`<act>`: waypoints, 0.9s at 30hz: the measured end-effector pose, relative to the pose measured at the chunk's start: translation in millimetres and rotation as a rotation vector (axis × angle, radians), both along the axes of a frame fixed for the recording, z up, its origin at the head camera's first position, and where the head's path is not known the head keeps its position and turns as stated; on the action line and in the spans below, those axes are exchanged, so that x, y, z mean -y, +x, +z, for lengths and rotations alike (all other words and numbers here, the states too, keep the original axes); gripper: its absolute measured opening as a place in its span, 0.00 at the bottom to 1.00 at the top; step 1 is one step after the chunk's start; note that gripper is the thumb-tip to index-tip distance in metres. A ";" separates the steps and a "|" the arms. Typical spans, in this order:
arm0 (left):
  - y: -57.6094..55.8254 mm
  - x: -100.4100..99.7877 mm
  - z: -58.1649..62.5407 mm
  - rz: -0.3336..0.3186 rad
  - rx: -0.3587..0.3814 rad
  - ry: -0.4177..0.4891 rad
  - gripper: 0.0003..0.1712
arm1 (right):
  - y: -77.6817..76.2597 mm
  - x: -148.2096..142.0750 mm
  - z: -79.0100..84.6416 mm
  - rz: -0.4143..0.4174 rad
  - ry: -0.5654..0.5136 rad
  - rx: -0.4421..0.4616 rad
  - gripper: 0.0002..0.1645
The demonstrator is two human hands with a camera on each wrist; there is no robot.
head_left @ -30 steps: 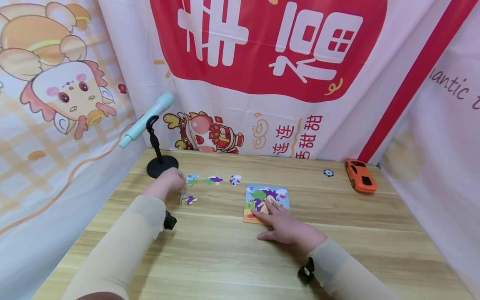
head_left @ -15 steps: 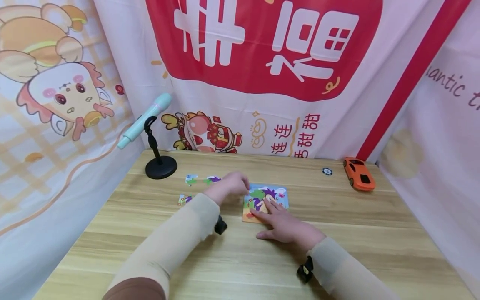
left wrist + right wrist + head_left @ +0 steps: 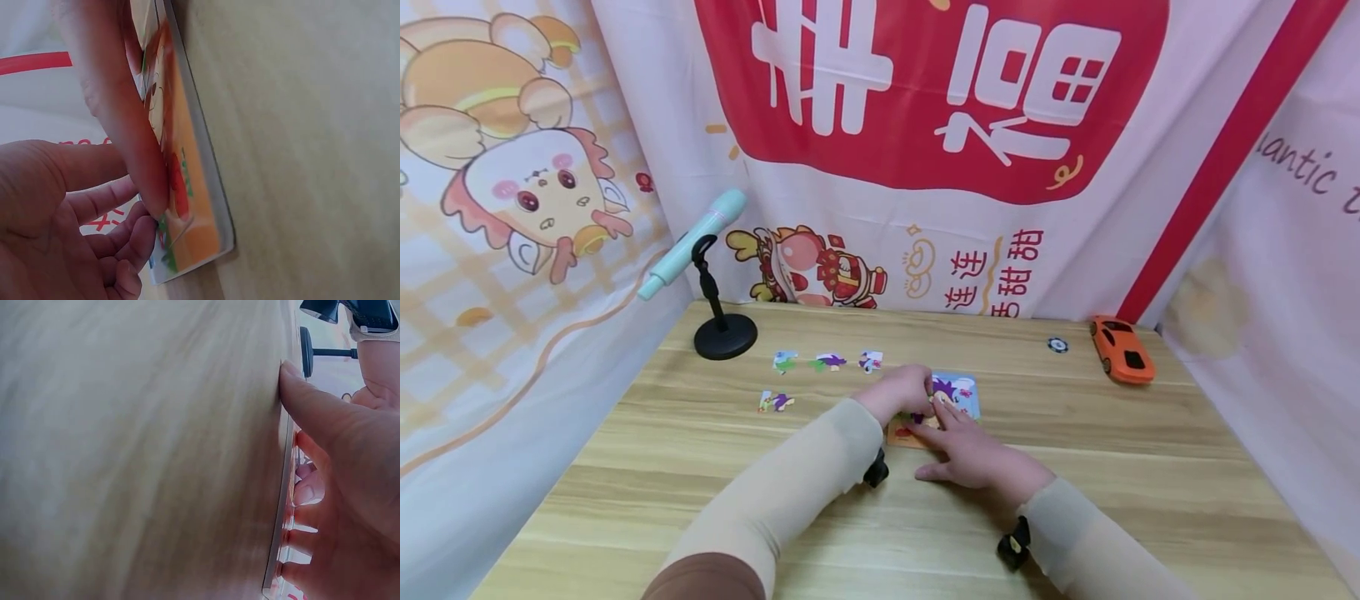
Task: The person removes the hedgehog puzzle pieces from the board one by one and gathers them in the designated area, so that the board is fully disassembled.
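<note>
A square jigsaw puzzle (image 3: 957, 392) lies on the wooden table, its picture showing a purple-spined hedgehog. My right hand (image 3: 973, 454) rests on its lower part with fingers spread, the thumb down by the near edge. Across the upper left of the puzzle my left hand (image 3: 901, 392) bends down, fingertips at the surface and close to the right fingers. In the left wrist view its fingers are curled beside the puzzle's edge, behind a right finger; I cannot tell whether they pinch a piece. Loose puzzle pieces (image 3: 831, 361) lie to the left, including one piece (image 3: 775, 402) nearer to me.
A black stand (image 3: 724, 335) holds a mint-green microphone (image 3: 696, 242) at the back left. Toward the back right are a small round chip (image 3: 1057, 344) and an orange toy car (image 3: 1122, 351). Printed cloth (image 3: 842, 187) hangs behind the table.
My left hand has moved right from the loose pieces, past them, onto the upper left of the puzzle. The right hand has stayed on the puzzle.
</note>
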State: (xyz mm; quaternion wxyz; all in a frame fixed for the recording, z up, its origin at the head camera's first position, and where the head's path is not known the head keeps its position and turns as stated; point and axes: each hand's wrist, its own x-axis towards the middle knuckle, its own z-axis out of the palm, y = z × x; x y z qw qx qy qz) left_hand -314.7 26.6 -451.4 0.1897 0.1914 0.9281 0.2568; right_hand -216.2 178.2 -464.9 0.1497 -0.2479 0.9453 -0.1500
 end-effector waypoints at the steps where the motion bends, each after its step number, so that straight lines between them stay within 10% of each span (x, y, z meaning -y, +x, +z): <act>1: -0.6 -0.8 -1.5 0.000 0.001 0.000 0.11 | 0.3 -0.6 -0.3 -0.002 -0.008 0.000 0.45; 27: -1.9 -0.7 1.6 0.038 0.070 0.053 0.16 | 7.0 -14.8 6.3 -0.070 0.002 0.007 0.43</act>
